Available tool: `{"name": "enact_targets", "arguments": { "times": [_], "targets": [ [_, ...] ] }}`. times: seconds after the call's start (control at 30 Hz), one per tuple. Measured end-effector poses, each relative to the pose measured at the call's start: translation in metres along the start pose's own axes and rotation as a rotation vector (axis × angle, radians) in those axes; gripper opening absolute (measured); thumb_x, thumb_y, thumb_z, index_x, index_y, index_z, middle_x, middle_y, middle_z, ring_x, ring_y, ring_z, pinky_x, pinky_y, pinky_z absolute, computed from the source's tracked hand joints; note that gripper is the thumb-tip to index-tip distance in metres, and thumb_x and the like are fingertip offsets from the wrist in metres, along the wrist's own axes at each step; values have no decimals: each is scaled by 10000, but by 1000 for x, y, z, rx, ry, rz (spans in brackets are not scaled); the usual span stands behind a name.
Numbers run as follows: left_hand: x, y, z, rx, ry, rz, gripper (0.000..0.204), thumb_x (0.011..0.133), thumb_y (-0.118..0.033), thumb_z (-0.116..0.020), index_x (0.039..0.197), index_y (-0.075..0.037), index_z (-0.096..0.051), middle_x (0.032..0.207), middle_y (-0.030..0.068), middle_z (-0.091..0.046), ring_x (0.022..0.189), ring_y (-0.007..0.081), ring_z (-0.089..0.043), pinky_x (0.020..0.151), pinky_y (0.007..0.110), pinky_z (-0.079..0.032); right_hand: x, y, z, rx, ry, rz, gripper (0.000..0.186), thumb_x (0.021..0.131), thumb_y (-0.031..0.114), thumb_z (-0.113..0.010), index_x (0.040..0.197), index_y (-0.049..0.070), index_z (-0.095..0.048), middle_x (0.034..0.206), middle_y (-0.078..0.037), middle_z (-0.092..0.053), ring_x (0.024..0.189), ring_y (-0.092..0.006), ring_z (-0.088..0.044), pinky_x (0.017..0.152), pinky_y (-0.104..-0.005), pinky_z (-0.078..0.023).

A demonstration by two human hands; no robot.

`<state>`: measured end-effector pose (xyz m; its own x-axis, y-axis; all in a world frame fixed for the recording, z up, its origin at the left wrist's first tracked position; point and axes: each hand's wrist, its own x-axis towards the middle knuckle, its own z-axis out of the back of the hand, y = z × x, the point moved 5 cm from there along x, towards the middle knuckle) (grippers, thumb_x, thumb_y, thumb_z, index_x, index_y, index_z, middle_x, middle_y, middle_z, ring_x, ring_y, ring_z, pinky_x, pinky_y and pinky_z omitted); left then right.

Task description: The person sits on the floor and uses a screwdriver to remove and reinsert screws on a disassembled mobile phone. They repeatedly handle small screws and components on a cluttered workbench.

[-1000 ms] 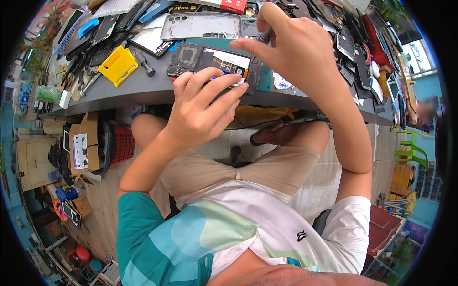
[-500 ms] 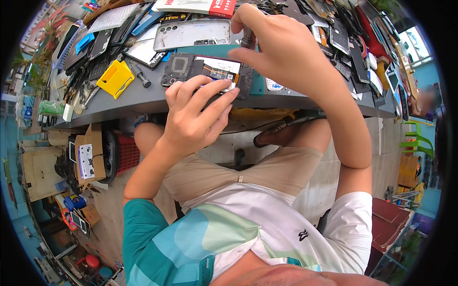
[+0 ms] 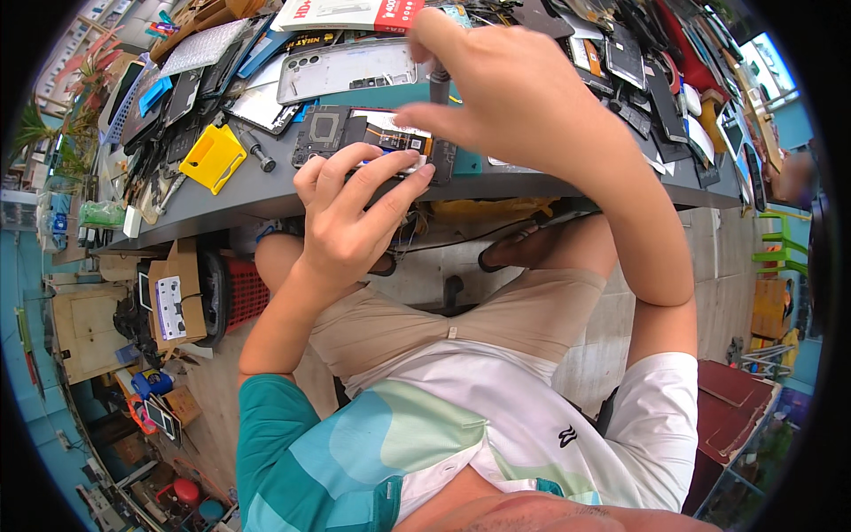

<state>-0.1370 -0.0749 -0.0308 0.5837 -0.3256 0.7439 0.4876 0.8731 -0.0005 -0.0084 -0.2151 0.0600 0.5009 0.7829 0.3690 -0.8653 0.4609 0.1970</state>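
Observation:
An opened phone [image 3: 359,133] lies on a green mat at the desk's near edge, its black inner parts, flat cables and a white battery exposed. My left hand [image 3: 350,199] bends its fingers over the phone's near side and holds it against the mat; the thumb is mostly hidden. Above the phone's right end, my right hand [image 3: 501,84] grips an upright screwdriver [image 3: 440,82] with a dark handle between thumb and fingers. The screwdriver's tip is hidden behind the thumb, so contact with the phone cannot be made out.
A silver phone back cover [image 3: 346,69] lies just beyond the phone. To its left are a yellow plastic piece [image 3: 213,158] and a dark cylindrical tool [image 3: 257,152]. Piles of phone parts [image 3: 625,62] crowd both sides, and a red-and-white box [image 3: 346,13] sits at the back.
My right hand and the screwdriver have shifted slightly left and down over the phone. My left hand stays on the phone. The whole view has moved a little.

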Motion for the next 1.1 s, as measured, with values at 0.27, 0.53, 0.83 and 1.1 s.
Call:
{"name": "enact_targets", "arguments": {
  "times": [0.27,0.53,0.83,1.1],
  "targets": [
    [1,1,-2,15,-30,-26,343,800,-141,-862,1142,-141,-840,1185,-21,-773,1066,221,-660,954,393,-372,1,-5,-1,-44,-53,6,407,868,240,-816,1068,-9,-564,760,-212,-696,772,-411,-734,657,-508,-560],
    [20,7,15,-65,-6,-36,369,770,-177,-922,1128,-135,-841,1151,3,-784,1057,254,-674,958,396,-413,-40,-41,-9,372,-356,-146,328,930,133,-866,1162,49,-650,979,-45,-762,747,-162,-742,647,-285,-562],
    [108,124,-30,-154,227,67,161,917,-193,-836,1026,-75,-819,1004,69,-749,997,263,-676,935,390,-499,-121,-113,-40,1179,-781,-507,268,1025,55,-767,1228,-7,-602,912,-125,-732,690,-183,-702,646,-320,-582],
    [126,137,-78,-216,544,145,158,959,-205,-810,1026,-68,-772,918,42,-638,916,199,-596,860,363,-510,-121,-114,-43,1287,-813,-471,281,1016,49,-778,1221,-10,-596,901,-127,-727,660,-193,-703,562,-324,-559]
  ]
}}
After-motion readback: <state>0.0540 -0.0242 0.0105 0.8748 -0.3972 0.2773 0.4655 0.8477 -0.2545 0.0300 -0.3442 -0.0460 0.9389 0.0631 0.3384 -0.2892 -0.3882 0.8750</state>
